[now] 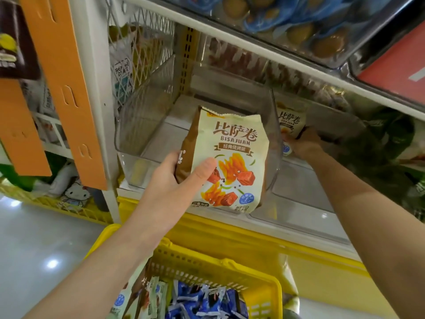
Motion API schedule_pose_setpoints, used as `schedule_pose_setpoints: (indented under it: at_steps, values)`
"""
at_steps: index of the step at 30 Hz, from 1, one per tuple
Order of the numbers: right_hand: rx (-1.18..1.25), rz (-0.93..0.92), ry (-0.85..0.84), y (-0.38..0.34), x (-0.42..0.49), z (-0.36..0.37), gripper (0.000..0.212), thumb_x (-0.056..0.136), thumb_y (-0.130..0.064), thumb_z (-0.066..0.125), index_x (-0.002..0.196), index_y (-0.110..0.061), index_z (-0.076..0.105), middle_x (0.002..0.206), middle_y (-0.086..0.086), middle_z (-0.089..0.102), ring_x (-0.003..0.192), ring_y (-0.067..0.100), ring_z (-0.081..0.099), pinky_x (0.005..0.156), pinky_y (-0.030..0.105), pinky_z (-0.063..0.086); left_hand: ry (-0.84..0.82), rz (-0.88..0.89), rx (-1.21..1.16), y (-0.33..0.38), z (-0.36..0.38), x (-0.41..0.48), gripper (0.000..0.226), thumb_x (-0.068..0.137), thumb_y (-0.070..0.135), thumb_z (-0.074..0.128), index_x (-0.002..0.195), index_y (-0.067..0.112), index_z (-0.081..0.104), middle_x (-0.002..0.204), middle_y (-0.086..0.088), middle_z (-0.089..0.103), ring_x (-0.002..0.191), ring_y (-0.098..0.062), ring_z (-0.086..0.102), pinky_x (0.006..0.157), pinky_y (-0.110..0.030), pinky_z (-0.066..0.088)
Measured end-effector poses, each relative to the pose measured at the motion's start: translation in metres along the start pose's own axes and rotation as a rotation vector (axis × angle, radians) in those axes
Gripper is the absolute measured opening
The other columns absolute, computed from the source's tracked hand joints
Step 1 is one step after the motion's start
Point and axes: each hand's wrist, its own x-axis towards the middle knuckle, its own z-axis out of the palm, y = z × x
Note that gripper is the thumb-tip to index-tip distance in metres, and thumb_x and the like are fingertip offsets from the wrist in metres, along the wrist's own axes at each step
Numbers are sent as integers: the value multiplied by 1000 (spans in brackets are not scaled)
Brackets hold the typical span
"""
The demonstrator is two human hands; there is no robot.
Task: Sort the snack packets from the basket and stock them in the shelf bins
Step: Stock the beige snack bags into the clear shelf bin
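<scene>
My left hand (pixel 178 178) grips a cream and brown Bisajuan snack packet (pixel 226 157) by its left edge, holding it upright in front of a clear shelf bin (pixel 147 120) that has nothing inside. My right hand (pixel 303 143) reaches into the neighbouring clear bin (pixel 305 196) on the right and holds a second Bisajuan packet (pixel 291 122) of the same design, partly hidden behind the bin wall. Below, the yellow basket (pixel 262 282) holds several packets, blue ones (pixel 207 300) and cream ones (pixel 140 298).
An upper shelf bin (pixel 287 26) with blue-wrapped round cakes hangs overhead. Dark green packets (pixel 391 143) fill the space to the right. An orange post (pixel 66 93) and a white wire rack (pixel 140 44) stand at left. A yellow shelf edge (pixel 241 236) runs under the bins.
</scene>
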Motion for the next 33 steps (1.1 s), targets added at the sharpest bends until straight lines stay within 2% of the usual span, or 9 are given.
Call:
schedule_pose_setpoints:
  at_steps: [3, 6, 12, 14, 16, 19, 25, 29, 33]
  values:
    - [-37, -11, -37, -5, -12, -4, 60, 84, -37, 66, 130, -6, 44, 133, 13, 52, 121, 31, 51, 101, 40, 43, -8, 7, 18, 1, 2, -3, 55, 52, 60, 60, 101, 35, 55, 90, 19, 71, 81, 1, 68, 58, -8, 49]
    - [-161, -107, -70, -13, -48, -15, 58, 91, -37, 56, 134, -3, 39, 137, 16, 46, 121, 33, 48, 102, 44, 42, -23, 6, 55, 1, 5, -6, 50, 51, 62, 59, 94, 38, 53, 85, 20, 70, 77, 4, 67, 54, -8, 48]
    - [220, -465, 24, -42, -171, -58, 25, 94, -33, 50, 117, -22, 50, 111, -12, 58, 99, -2, 55, 90, 20, 43, -110, 43, 84, -6, 9, -15, 58, 51, 64, 60, 101, 33, 57, 88, 14, 72, 79, -1, 68, 57, -10, 50]
    - [221, -545, -154, -49, -206, -77, 40, 88, -50, 48, 121, -26, 49, 114, -17, 56, 104, -5, 54, 92, 15, 42, -133, 90, 120, -8, 12, -21, 56, 56, 65, 56, 101, 31, 57, 85, 15, 71, 76, 1, 67, 57, -10, 48]
    - [39, -566, -403, -54, -232, -92, 70, 70, -71, 48, 128, -31, 44, 119, -22, 53, 106, -8, 52, 89, 13, 42, -175, 156, 178, -10, 16, -30, 49, 64, 63, 52, 99, 29, 56, 79, 17, 69, 74, 5, 66, 56, -7, 46]
    - [-238, -562, -615, -50, -256, -103, 78, 58, -74, 56, 124, -34, 43, 104, -18, 65, 87, -8, 62, 73, 19, 54, -275, 252, 267, -10, 23, -45, 40, 71, 60, 53, 99, 31, 54, 81, 24, 66, 73, 6, 63, 56, -8, 44]
    - [-22, -538, -444, -26, -267, -135, 53, 52, -59, 69, 99, -43, 50, 89, -14, 67, 79, -5, 66, 64, 17, 55, -412, 397, 469, 5, 54, -47, 54, 70, 74, 43, 111, 39, 45, 95, 16, 61, 83, 5, 60, 60, -11, 47]
    - [31, -487, -219, -9, -250, -177, 47, 50, -54, 70, 89, -35, 54, 80, -14, 67, 69, -4, 66, 51, 12, 50, -392, 530, 523, 8, 91, -22, 48, 92, 51, 37, 132, 27, 38, 124, 7, 52, 100, 3, 51, 79, -15, 46]
    - [81, -342, 76, 19, -210, -189, 55, 52, -57, 68, 94, -25, 53, 88, -11, 66, 75, 4, 66, 60, 25, 55, -338, 611, 780, -8, 116, 4, 47, 96, 46, 32, 137, 24, 35, 139, 5, 45, 117, -7, 47, 89, -21, 37]
